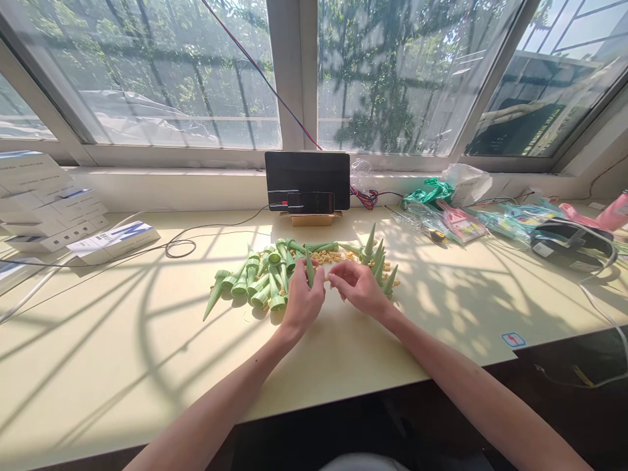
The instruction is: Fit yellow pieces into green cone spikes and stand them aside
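A heap of green plastic cone spikes [255,278] lies on the cream table [122,353], with several small tan pieces [333,256] scattered behind it. My left hand [303,301] is closed round one green spike [309,268], which points up. Just to its right, my right hand [358,284] pinches its fingertips together close to the left hand's fingers; what it pinches is too small to name. A few upright green spikes [375,258] stand just behind the right hand.
A dark tablet [307,176] with a phone [311,202] on a stand sits at the back by the window. White boxes [44,203] and a coiled cable [180,247] are at the left. Plastic bags [441,209] and a black device [569,243] lie at the right.
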Demonstrator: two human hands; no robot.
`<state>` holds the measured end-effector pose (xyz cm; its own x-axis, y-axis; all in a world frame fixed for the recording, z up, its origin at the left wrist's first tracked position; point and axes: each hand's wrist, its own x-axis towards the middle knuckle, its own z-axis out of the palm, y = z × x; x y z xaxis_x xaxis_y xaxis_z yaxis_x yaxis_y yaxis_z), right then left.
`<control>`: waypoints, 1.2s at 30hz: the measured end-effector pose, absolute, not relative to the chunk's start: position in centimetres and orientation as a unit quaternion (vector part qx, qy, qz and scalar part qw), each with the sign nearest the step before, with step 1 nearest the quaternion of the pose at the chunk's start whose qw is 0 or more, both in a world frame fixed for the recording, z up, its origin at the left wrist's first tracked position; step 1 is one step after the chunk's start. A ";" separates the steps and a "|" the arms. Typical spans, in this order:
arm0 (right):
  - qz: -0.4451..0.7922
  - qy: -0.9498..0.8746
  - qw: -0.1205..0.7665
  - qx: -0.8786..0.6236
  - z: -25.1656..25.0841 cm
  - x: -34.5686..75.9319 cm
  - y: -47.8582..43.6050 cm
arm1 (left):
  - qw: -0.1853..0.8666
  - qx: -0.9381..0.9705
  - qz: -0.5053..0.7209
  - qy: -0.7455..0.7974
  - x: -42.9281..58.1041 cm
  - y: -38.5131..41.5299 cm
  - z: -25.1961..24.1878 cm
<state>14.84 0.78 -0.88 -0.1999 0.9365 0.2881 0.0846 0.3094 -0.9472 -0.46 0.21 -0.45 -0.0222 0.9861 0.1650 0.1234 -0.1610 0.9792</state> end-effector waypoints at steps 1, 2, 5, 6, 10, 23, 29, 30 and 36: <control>0.434 -0.643 0.492 -0.395 -0.9 14.8 0.8 | 0.420 0.560 0.516 0.494 -0.4 0.2 -0.4; 0.434 -0.645 0.491 -0.393 -1.0 14.9 0.8 | 0.423 0.559 0.516 0.492 -0.4 0.2 -0.4; 0.433 -0.651 0.488 -0.387 -1.1 14.9 0.9 | 0.427 0.557 0.515 0.491 -0.4 0.2 -0.4; 0.433 -0.653 0.487 -0.386 -1.1 14.9 0.9 | 0.427 0.558 0.515 0.491 -0.5 0.1 -0.4; 0.432 -0.661 0.481 -0.381 -1.3 15.0 1.1 | 0.429 0.563 0.512 0.487 -0.5 0.1 -0.4; 0.431 -0.671 0.478 -0.368 -1.6 15.2 1.1 | 0.449 0.550 0.517 0.479 -0.5 0.1 -0.4; 0.438 -0.663 0.475 -0.378 -1.6 15.2 1.1 | 0.490 0.519 0.513 0.477 -0.3 -0.3 0.4; 0.442 -0.657 0.479 -0.379 -1.6 15.2 1.1 | 0.498 0.510 0.514 0.477 -0.2 -0.3 0.5; 0.443 -0.664 0.482 -0.362 -1.9 15.2 1.3 | 0.513 0.505 0.520 0.461 -0.2 -0.3 0.5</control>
